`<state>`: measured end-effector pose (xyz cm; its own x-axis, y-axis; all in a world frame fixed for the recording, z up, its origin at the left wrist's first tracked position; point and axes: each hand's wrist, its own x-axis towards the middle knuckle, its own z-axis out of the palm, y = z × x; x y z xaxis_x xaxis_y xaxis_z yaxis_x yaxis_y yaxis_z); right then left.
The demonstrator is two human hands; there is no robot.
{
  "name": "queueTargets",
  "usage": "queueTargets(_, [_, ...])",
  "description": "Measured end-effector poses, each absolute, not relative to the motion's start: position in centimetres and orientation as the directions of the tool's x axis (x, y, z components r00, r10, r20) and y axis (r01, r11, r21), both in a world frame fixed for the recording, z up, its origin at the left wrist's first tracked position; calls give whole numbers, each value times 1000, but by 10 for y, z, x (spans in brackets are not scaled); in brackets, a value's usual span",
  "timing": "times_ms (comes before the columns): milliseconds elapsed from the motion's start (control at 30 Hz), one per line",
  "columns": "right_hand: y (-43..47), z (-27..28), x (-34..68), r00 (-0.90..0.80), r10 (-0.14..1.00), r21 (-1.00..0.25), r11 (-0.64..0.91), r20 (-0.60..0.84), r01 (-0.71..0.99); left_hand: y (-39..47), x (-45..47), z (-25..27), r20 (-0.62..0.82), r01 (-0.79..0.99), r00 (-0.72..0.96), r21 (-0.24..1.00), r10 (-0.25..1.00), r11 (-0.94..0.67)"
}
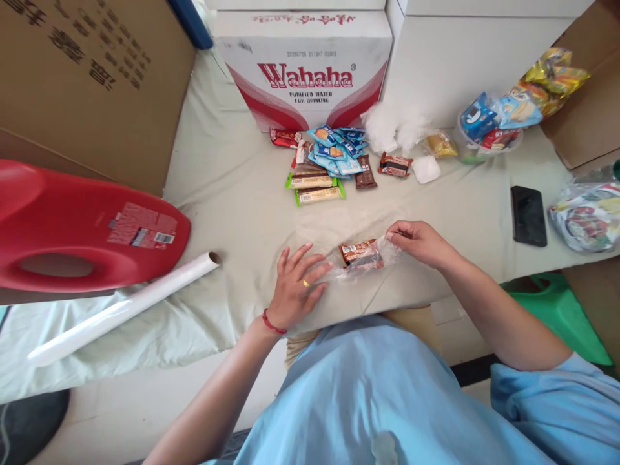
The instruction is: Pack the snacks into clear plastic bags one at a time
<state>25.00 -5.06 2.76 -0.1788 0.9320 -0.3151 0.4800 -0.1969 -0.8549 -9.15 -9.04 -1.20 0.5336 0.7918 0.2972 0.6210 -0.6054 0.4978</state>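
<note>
A small snack in a brown wrapper (349,252) lies on the cloth-covered table, partly under a sheet of clear plastic film (394,249). My right hand (417,241) pinches the film's right end between thumb and fingers, slightly above the snack's right side. To the snack's left, my left hand (296,287) rests with fingers spread, its fingertips at the film's left edge. It wears a ring and a red bracelet. Past the hands lies a pile of blue snack packets (334,152), with green-ended bars (317,194) in front and another brown packet (394,164) to the right.
A roll of plastic film (126,310) and a red jug (87,226) are at the left. Behind the snacks stands a Wahaha water carton (310,45). At the right are a black phone (529,216), a plastic tub (511,145) of snacks and a filled bag (587,219).
</note>
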Motion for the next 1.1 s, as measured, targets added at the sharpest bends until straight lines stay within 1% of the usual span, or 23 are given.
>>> queueTargets(67, [-50,27,250,-181,933,-856,-193,-312,480,-89,-85,-13,332,612,476,539,814,-578])
queueTargets(167, [-47,25,249,-174,934,-863,-201,-311,463,-83,-78,-18,339,588,307,667,889,-458])
queueTargets(233, [-45,22,249,-174,935,-865,-202,-310,460,-77,-75,-22,285,570,180,750,941,-336])
queueTargets(300, [-43,20,249,-176,936,-855,-189,-306,483,-72,-72,-26,213,553,84,803,974,-223])
queueTargets(400, [-40,16,247,-163,943,-818,-156,-290,553,-69,-72,-25,124,504,37,854,992,-126])
queueTargets(467, [-39,13,246,-152,948,-794,-138,-279,592,-73,-75,-20,140,442,96,881,986,-168])
queueTargets(533, [-38,11,245,-149,948,-777,-135,-282,614,-80,-78,-14,234,398,226,864,946,-309])
queueTargets(633, [-38,9,243,-154,942,-770,-142,-298,622,-94,-79,-7,358,407,427,744,830,-530])
queueTargets(700, [-38,9,242,-157,941,-766,-140,-301,627,-99,-75,-6,392,466,442,668,807,-580])
queueTargets(733, [-38,9,241,-160,940,-763,-137,-301,631,-99,-72,-6,400,505,417,645,816,-574])
queueTargets(800, [-38,9,240,-163,941,-755,-128,-298,643,-95,-66,-7,381,585,326,637,865,-502])
queueTargets(933, [-37,9,239,-150,945,-706,-105,-290,701,-75,-57,-14,242,687,75,691,967,-227])
queueTargets(1033, [-38,10,239,-129,945,-613,-87,-300,786,-63,-54,-20,157,749,-5,655,988,-100])
queueTargets(1100, [-39,15,238,-130,940,-520,-57,-316,852,-60,-52,-24,152,797,-30,600,988,-69])
